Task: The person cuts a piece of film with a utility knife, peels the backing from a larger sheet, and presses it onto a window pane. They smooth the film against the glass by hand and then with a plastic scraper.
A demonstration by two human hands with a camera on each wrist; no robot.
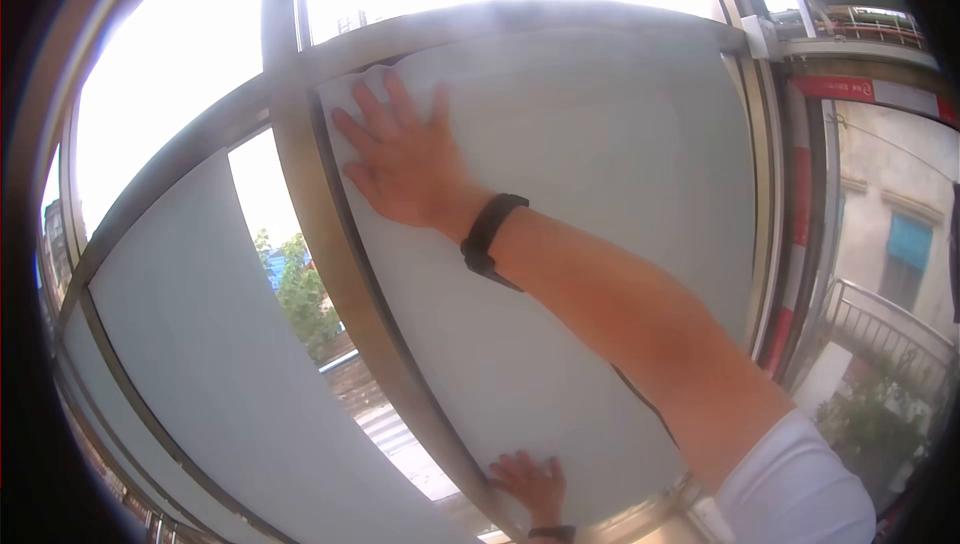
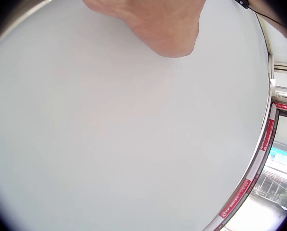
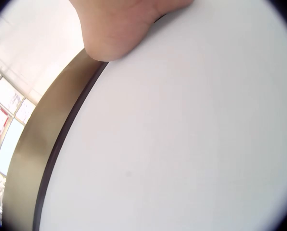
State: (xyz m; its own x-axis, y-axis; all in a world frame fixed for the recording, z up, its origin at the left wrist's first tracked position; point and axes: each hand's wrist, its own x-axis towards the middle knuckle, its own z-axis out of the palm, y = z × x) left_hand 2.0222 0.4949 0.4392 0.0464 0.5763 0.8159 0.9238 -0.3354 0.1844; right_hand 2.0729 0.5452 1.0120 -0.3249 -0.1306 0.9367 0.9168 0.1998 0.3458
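Observation:
A large pale grey-white sheet (image 1: 580,174) covers a pane inside a brownish metal frame (image 1: 345,274), its top left edge rippled near the fingertips. My right hand (image 1: 405,154) lies with spread fingers on the upper left of the sheet, a black band at its wrist. In the right wrist view, the heel of that hand (image 3: 117,36) overlaps the frame's dark inner edge strip. Lower down, my left hand (image 1: 530,484) rests on the sheet near the same frame bar, fingers spread. Only its heel (image 2: 167,33) shows in the left wrist view.
A second pale panel (image 1: 210,324) stands to the left, with an uncovered strip showing trees and striped ground outside. On the right, a window frame carries red and white tape (image 1: 800,194), with a building and railing beyond. Bright glass runs along the top.

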